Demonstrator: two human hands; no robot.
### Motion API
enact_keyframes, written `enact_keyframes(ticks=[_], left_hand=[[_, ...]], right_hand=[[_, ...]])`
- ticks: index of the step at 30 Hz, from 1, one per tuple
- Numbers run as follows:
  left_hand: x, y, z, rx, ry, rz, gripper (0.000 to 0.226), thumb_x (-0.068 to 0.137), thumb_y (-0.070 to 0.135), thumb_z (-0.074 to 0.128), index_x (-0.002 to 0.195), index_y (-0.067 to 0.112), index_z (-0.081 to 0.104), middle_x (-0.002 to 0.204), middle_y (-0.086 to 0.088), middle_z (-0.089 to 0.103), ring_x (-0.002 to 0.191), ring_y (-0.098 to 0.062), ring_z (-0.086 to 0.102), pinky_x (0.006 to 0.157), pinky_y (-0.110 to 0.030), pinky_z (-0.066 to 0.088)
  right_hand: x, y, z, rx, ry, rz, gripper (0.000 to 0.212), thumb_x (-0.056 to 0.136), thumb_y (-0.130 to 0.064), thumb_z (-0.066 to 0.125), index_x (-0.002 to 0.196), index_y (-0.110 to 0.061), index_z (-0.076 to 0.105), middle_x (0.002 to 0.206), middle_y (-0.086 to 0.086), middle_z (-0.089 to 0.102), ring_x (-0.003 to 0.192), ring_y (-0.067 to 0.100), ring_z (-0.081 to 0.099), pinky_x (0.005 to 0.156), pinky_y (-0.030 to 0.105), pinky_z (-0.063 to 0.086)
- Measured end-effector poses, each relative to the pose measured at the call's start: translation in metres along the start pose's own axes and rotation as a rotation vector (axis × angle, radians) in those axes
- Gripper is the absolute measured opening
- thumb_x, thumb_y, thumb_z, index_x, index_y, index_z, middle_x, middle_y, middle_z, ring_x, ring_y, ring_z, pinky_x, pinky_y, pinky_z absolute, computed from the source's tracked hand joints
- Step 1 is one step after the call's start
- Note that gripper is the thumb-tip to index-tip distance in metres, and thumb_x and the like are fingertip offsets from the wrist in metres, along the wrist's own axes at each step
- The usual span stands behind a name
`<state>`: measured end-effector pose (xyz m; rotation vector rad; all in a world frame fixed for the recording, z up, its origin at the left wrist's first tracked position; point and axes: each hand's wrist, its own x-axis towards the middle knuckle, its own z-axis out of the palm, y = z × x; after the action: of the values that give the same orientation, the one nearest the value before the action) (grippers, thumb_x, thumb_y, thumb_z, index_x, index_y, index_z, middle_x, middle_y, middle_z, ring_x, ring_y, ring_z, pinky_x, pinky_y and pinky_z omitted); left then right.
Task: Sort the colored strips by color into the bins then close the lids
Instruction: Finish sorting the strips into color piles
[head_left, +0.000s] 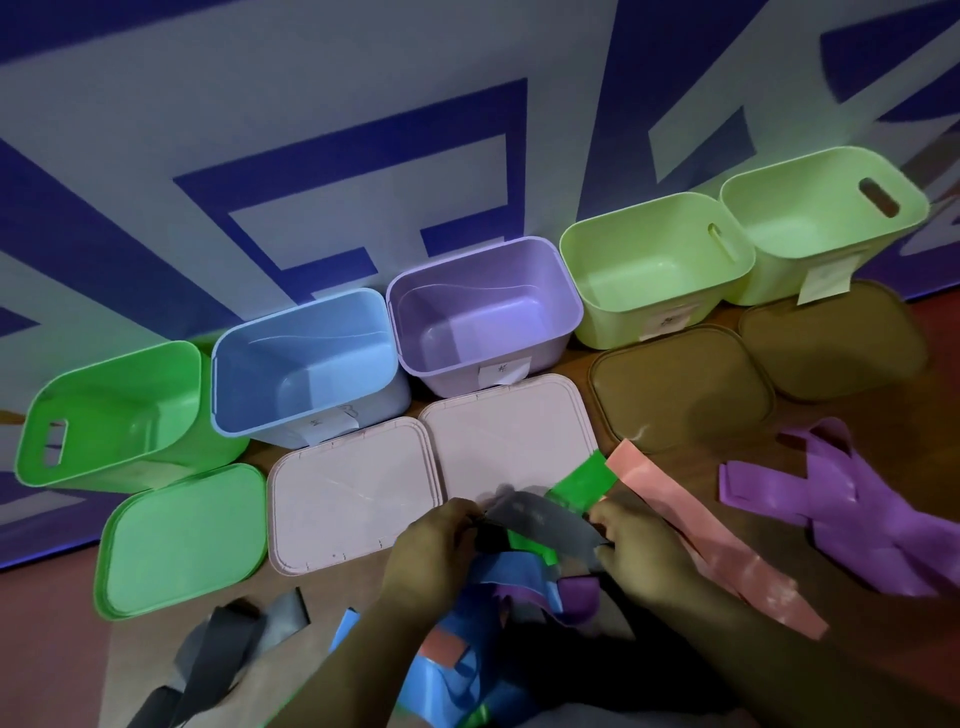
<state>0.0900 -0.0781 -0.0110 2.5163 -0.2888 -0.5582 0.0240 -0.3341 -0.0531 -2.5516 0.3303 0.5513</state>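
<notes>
Five bins stand open in a row by the wall: green bin (119, 415), blue bin (306, 364), purple bin (483, 312), then the pale green fourth bin (654, 270) and fifth bin (821, 223), each with its lid lying flat in front. Loose dark grey strips (223, 649) lie near left. My left hand (431, 551) and right hand (639, 545), fingers curled, pinch one grey strip (535, 519) between them over a mixed pile (467, 597) of blue, purple and green strips. A pink strip (701, 545) lies just right, with purple strips (857, 519) beyond.
</notes>
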Motion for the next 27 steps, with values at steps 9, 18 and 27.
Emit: enact_keyframes(ticks=[9,18,27], left_hand=[[-0.007,0.008,-0.028,-0.14,0.109,0.064,0.021,0.095,0.017,0.06,0.097,0.038,0.066,0.081,0.015,0.069,0.07,-0.004,0.064,0.066,-0.013,0.046],[-0.03,0.002,-0.061,-0.331,0.296,0.06,0.021,0.095,0.012,0.061,0.09,0.031,0.069,0.082,0.014,0.071,0.071,0.002,0.064,0.063,-0.009,0.047],[-0.102,-0.088,-0.104,-0.218,0.426,-0.095,0.023,0.094,0.016,0.063,0.088,0.038,0.065,0.084,0.018,0.069,0.077,0.0,0.062,0.07,-0.018,0.044]], right_hand=[[-0.016,-0.009,-0.046,0.33,0.145,-0.032,0.035,0.077,-0.002,0.065,0.094,-0.033,0.062,0.078,-0.011,0.06,0.07,0.009,0.058,0.063,0.016,0.043],[-0.02,-0.054,-0.078,0.4,0.327,-0.142,0.027,0.082,-0.009,0.067,0.095,-0.032,0.065,0.065,-0.019,0.061,0.062,0.0,0.055,0.06,0.015,0.038],[-0.021,-0.144,-0.035,0.351,0.195,-0.288,0.024,0.083,-0.013,0.069,0.1,-0.03,0.068,0.089,-0.015,0.067,0.084,0.01,0.064,0.077,0.024,0.049]])
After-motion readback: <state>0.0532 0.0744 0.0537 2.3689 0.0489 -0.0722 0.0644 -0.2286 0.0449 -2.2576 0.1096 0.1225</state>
